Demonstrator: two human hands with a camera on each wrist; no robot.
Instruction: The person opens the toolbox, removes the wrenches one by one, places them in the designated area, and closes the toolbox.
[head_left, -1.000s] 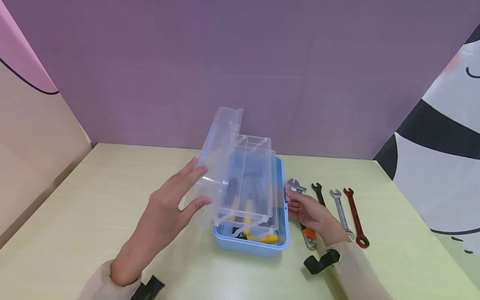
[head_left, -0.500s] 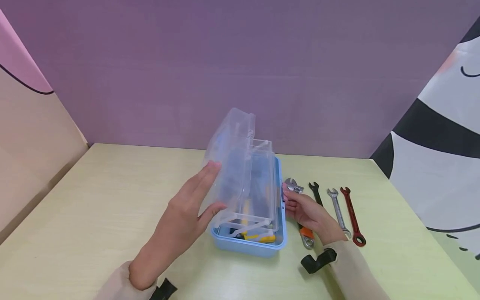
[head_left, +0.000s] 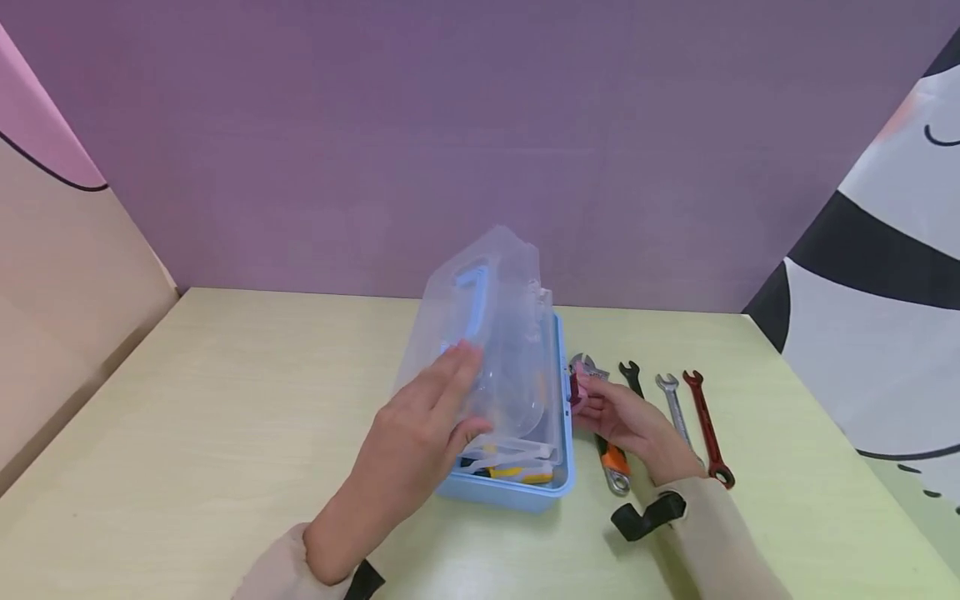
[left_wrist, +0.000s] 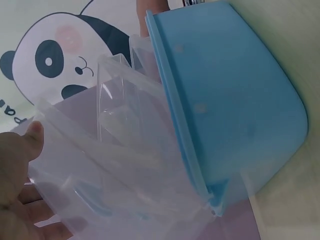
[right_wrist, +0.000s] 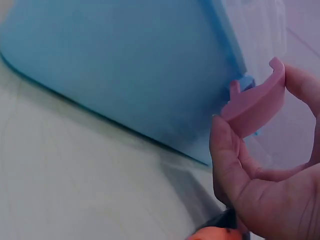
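Toolbox (head_left: 517, 487), blue base, stands on the table (head_left: 187, 433) about midway between its left and right edges, nearer the back edge. Clear lid (head_left: 487, 333) tilted over the base, partly raised, blue handle showing through it. Clear inner tray visible under the lid; yellow-handled tools lie in the base below.

Left hand (head_left: 420, 425): fingers straight, flat against the outside of the lid, grip released, nothing clasped. Left wrist view shows the thumb (left_wrist: 34, 136) against the lid's clear wall.

Right hand (head_left: 626, 421): at the toolbox's right side, thumb and fingers pinching the pink latch (right_wrist: 255, 102) on the base's rim.

Four wrenches lie in a row toward the table's right edge: adjustable wrench (head_left: 611, 462) with orange grip just beside the box, partly under the right hand, then black wrench (head_left: 630, 375), silver wrench (head_left: 671, 400), red wrench (head_left: 705, 429).
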